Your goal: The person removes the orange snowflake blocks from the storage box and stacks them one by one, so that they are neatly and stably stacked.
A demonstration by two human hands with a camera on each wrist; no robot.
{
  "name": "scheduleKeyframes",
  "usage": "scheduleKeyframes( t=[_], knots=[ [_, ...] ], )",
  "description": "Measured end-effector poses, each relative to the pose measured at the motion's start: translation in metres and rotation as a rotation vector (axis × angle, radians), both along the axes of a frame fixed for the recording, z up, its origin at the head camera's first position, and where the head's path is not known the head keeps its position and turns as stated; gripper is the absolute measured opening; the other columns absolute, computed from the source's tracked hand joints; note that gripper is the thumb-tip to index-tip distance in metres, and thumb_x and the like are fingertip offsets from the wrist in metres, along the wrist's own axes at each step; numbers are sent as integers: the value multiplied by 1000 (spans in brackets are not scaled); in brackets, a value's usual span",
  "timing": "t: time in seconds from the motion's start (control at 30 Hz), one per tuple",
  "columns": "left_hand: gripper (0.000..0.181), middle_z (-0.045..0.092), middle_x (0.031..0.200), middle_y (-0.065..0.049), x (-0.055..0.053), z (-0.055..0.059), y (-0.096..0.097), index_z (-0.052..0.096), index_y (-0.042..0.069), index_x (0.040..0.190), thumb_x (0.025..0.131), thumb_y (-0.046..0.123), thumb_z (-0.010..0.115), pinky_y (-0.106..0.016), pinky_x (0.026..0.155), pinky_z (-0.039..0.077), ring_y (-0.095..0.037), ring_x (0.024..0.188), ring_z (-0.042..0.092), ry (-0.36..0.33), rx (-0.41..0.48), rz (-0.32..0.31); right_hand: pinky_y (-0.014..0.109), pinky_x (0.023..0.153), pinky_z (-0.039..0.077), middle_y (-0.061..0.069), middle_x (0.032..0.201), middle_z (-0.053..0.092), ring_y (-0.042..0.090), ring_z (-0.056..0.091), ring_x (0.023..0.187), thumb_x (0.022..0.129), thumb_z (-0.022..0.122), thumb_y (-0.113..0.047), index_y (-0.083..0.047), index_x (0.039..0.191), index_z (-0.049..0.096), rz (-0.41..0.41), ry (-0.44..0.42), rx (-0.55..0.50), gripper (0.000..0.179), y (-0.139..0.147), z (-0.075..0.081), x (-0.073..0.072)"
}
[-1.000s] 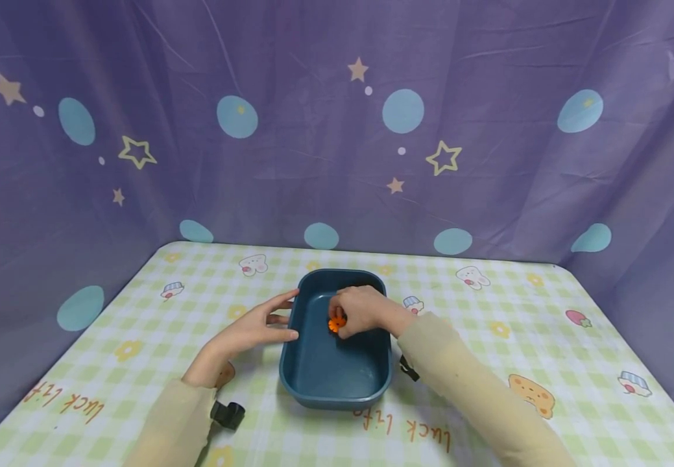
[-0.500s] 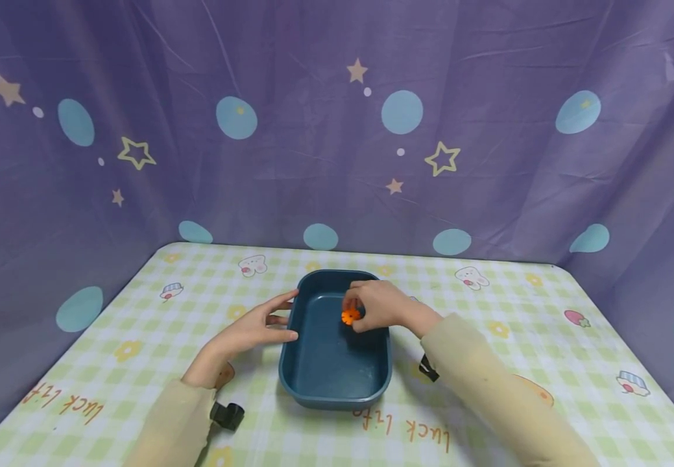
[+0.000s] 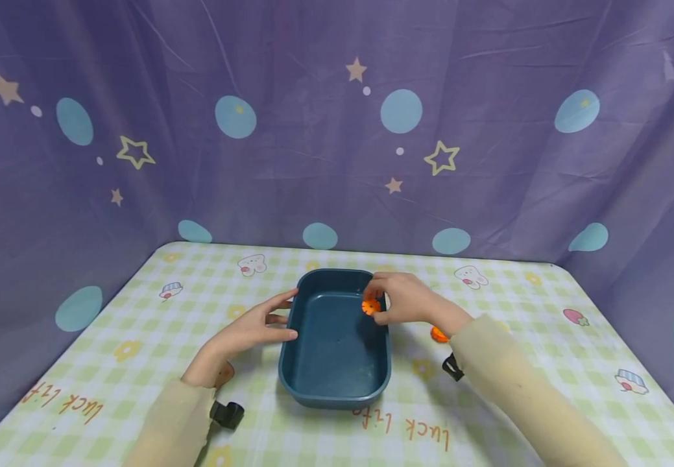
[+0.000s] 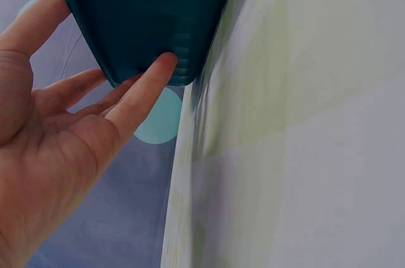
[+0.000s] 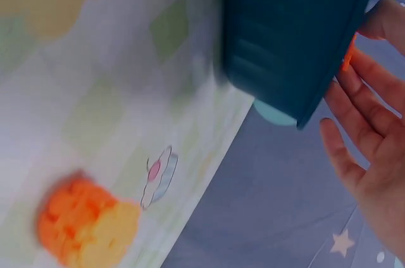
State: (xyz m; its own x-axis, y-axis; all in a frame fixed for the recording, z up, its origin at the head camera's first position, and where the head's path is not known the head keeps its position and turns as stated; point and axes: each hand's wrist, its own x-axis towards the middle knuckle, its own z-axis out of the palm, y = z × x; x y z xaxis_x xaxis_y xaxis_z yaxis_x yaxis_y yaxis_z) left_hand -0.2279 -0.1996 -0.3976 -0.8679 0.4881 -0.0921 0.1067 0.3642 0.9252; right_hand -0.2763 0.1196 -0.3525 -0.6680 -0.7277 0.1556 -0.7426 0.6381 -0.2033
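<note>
A dark teal rectangular basin stands in the middle of the table. My left hand touches its left wall with spread, mostly straight fingers; the left wrist view shows that hand with fingertips against the outer side. Over the basin's right rim, my right hand pinches a small orange disc with a notched edge. Only a sliver of the orange disc shows in the right wrist view, behind the rim and fingers.
An orange and yellow lumpy piece lies on the table right of the basin. In the head view, the right sleeve partly covers this lumpy piece. A green checked cloth covers the table; a purple curtain hangs behind it.
My right hand has moved right and away from me, carrying the orange disc from inside the basin up to its right rim. The lumpy piece has come into view. My left hand stays put.
</note>
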Motion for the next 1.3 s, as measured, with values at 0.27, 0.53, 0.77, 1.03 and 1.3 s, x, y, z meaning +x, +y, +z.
scheduleKeyframes(
  t=[0.27,0.53,0.77,1.03,1.3],
  knots=[
    [77,24,146,-13,-1,0,0,21,29,145,83,26,67,-41,90,46,-36,126,37,-4,-3,6,26,74,47,-15,89,57,7,56,82,70,68,-29,-25,91,65,-46,42,-55,22,24,2,1],
    [77,23,146,-12,-1,0,0,21,31,145,83,27,67,-41,90,46,-36,126,36,-6,-11,10,25,69,46,-14,86,56,11,57,78,70,69,-28,-24,89,64,-76,68,-92,20,49,-1,6],
    [76,23,146,-12,-1,-1,0,21,30,145,84,24,66,-41,90,45,-36,127,36,-9,-11,10,27,70,46,-14,85,55,9,55,78,71,70,-27,-25,90,64,-108,53,-85,20,69,-5,11],
    [78,23,146,-12,-1,1,1,21,30,145,82,28,68,-41,90,45,-36,127,36,-5,-15,9,29,70,46,-14,85,56,14,57,80,70,71,-25,-23,91,64,-137,5,-66,22,92,-17,16],
    [79,24,146,-13,1,1,0,20,28,145,82,28,68,-41,91,45,-36,126,37,-1,-10,8,27,68,46,-17,83,55,8,57,78,70,73,-28,-27,87,64,-168,10,-64,19,106,-31,19]
  ],
)
